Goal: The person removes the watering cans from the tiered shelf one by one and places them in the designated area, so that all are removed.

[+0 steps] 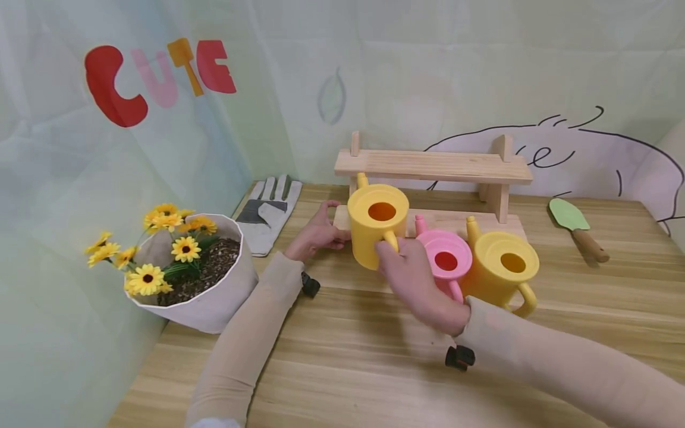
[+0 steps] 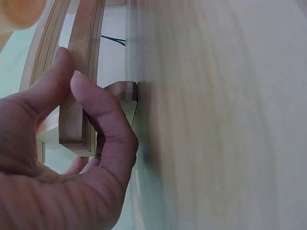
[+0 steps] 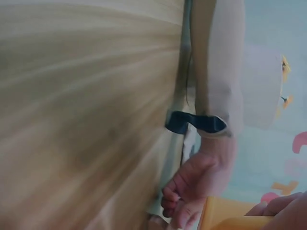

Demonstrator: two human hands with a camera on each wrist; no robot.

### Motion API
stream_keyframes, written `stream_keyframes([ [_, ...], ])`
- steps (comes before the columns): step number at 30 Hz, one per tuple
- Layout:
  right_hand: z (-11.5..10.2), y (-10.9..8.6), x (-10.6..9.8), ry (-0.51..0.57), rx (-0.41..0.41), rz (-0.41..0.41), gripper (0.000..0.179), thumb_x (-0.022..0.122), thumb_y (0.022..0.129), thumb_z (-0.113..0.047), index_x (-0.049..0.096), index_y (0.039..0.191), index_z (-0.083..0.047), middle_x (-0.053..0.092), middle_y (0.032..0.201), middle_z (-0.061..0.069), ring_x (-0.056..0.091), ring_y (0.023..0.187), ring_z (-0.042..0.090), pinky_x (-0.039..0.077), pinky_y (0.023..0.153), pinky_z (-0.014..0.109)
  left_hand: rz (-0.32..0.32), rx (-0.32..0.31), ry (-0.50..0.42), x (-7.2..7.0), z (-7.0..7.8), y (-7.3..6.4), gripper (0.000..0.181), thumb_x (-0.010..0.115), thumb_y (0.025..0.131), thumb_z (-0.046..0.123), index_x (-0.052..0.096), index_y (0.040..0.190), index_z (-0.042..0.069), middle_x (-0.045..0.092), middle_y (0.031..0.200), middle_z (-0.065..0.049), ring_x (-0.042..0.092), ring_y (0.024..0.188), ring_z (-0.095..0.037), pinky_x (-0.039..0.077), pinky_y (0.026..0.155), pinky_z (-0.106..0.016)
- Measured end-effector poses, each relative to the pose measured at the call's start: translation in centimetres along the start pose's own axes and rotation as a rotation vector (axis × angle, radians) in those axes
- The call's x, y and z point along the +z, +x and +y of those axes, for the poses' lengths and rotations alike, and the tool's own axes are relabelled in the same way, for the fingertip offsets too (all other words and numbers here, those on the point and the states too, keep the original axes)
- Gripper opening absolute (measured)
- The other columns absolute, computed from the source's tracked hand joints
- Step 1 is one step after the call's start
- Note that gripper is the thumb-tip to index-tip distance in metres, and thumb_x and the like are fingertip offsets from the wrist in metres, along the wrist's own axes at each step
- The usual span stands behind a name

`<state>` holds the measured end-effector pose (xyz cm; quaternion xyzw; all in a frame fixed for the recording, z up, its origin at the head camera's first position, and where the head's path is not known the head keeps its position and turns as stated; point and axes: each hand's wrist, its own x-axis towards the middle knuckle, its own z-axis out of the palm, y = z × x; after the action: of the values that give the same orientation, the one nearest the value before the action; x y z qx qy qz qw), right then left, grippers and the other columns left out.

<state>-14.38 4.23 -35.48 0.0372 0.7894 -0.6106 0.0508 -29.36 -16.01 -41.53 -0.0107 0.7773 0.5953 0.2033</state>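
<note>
With its fingers round the handle, my right hand (image 1: 420, 282) holds a yellow watering can (image 1: 365, 238) upright, seemingly raised, at the left part of a two-tier wooden stand (image 1: 433, 165). My left hand (image 1: 319, 233) grips the left end of the stand's lower board (image 2: 76, 120), thumb and curled forefinger on either side in the left wrist view. A pink watering can (image 1: 461, 255) and a second yellow watering can (image 1: 484, 282) stand side by side at the stand's front right. The right forearm and hand hide part of them. Only the held can's edge (image 3: 216, 211) shows in the right wrist view.
On the left is a white pot (image 1: 225, 303) of soil with yellow flowers (image 1: 147, 279). A grey and white glove (image 1: 267, 223) lies behind it. A small green trowel (image 1: 569, 215) with a wooden handle lies at the right. Printed cloth (image 1: 299, 77) hangs behind the wooden table (image 1: 342, 368).
</note>
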Motion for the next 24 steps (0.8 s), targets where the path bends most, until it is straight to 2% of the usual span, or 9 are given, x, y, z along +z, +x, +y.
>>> stream_keyframes([
  [4, 1.7, 0.3, 0.3, 0.007, 0.052, -0.012, 0.041, 0.057, 0.104, -0.032, 0.056, 0.067, -0.012, 0.051, 0.057, 0.0, 0.043, 0.052, 0.018, 0.031, 0.046, 0.024, 0.002, -0.005, 0.008, 0.0, 0.0, 0.0, 0.095, 0.075, 0.096, -0.008, 0.018, 0.167, 0.018, 0.061, 0.101, -0.013, 0.063, 0.061, -0.011, 0.057, 0.056, -0.018],
  [8, 2.1, -0.5, 0.6, 0.015, 0.074, -0.006, 0.04, 0.057, 0.103, -0.03, 0.056, 0.067, -0.012, 0.051, 0.058, 0.0, 0.045, 0.052, 0.018, 0.034, 0.046, 0.025, 0.007, -0.012, 0.012, -0.1, 0.0, 0.0, 0.094, 0.074, 0.096, -0.007, 0.019, 0.167, 0.019, 0.059, 0.098, -0.013, 0.063, 0.059, -0.01, 0.057, 0.056, -0.018],
  [16, 2.2, -2.2, 1.4, 0.001, 0.075, 0.028, 0.042, 0.056, 0.105, -0.023, 0.052, 0.065, -0.013, 0.047, 0.056, -0.001, 0.044, 0.053, 0.018, 0.031, 0.048, 0.024, 0.008, -0.011, -0.004, 0.0, 0.0, 0.2, 0.092, 0.071, 0.096, -0.011, 0.02, 0.166, 0.019, 0.06, 0.097, -0.013, 0.063, 0.057, -0.009, 0.056, 0.053, -0.018],
  [20, 3.2, -2.2, 1.8, 0.02, 0.054, 0.022, 0.043, 0.057, 0.104, -0.021, 0.05, 0.063, -0.013, 0.046, 0.054, -0.001, 0.041, 0.052, 0.016, 0.028, 0.047, 0.023, 0.013, -0.016, 0.008, 0.0, -0.1, 0.2, 0.092, 0.072, 0.096, -0.009, 0.02, 0.166, 0.02, 0.058, 0.099, -0.013, 0.063, 0.059, -0.009, 0.056, 0.054, -0.018],
  [24, 5.1, -1.4, 2.2, 0.042, 0.057, 0.02, 0.044, 0.058, 0.103, -0.022, 0.05, 0.06, -0.013, 0.045, 0.053, -0.003, 0.04, 0.049, 0.015, 0.026, 0.045, 0.022, 0.021, -0.019, 0.027, 0.1, 0.0, 0.0, 0.092, 0.075, 0.097, -0.006, 0.021, 0.167, 0.02, 0.056, 0.102, -0.013, 0.062, 0.062, -0.01, 0.056, 0.056, -0.017],
])
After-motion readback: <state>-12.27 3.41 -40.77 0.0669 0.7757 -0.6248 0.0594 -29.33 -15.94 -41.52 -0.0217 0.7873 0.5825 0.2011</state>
